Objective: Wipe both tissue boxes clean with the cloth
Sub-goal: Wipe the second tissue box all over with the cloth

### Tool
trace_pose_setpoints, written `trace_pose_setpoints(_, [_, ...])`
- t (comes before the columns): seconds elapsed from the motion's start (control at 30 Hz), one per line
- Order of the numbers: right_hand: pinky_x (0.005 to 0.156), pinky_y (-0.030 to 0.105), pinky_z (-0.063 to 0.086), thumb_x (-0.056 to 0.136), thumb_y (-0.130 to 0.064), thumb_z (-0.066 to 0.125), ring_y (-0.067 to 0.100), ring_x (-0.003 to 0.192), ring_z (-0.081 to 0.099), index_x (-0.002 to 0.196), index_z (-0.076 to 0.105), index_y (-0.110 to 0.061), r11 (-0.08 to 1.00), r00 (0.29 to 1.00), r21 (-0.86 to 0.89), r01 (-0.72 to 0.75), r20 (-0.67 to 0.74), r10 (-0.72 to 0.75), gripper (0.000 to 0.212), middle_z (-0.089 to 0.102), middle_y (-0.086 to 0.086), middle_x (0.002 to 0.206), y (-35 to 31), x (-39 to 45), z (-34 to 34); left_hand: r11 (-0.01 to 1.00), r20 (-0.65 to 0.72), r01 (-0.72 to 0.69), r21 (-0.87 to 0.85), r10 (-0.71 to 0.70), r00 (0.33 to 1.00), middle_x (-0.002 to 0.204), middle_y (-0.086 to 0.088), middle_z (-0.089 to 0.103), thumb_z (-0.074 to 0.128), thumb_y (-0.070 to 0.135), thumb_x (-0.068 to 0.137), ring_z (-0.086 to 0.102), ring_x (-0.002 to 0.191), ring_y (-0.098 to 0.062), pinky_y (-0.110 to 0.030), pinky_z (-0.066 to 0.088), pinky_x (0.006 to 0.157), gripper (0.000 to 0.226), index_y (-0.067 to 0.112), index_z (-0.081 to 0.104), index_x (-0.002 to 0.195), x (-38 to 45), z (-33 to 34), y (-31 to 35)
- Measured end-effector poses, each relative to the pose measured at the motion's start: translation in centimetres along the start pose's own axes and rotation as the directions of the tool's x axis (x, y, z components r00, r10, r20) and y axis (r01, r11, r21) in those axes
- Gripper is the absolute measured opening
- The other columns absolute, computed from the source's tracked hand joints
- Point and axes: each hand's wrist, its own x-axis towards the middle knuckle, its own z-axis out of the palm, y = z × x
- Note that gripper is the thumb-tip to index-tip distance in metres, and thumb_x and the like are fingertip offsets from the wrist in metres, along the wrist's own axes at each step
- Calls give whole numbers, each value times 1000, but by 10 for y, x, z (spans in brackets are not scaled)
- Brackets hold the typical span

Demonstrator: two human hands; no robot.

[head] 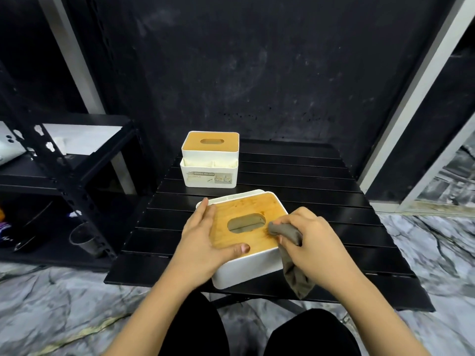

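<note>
A black slatted desk [295, 176] stands on a grey marble-patterned floor [51, 304] before a scuffed black wall [257, 60], with a black metal shelving rack [64, 163] holding a clear cup [83, 238] to the left and pale frame strips [416, 86] at right.

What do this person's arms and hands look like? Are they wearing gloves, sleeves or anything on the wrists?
No gloves: the left hand and right hand are bare. Both forearms are bare too, with no sleeves in view. No watch, ring or band shows on the wrists or fingers. Fingernails are short and unpainted where visible.
</note>
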Motion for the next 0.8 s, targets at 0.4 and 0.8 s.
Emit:
trace_pose_setpoints(0.4, [90,37,40,84,-11,61,12,98,42,97,66,-33,999,998,-41,-6,55,8,27,56,-15,101,5,29,-12,994,150,-48,-96,62,987,150,26,8,74,53,47,16,132,7,-12,15,104,118,17,24,148,14,-12,-3])
trace_pose_setpoints(0.8, [87,27,38,83,-7,61,12,97,44,100,67,-28,998,998,-34,46,54,-44,28,58,-11,103,11,23,-11,992,194,-43,-120,66,979,148,25,11,84,52,48,19,131,6,-11,18,103,122,18,24,148,18,-14,-5])
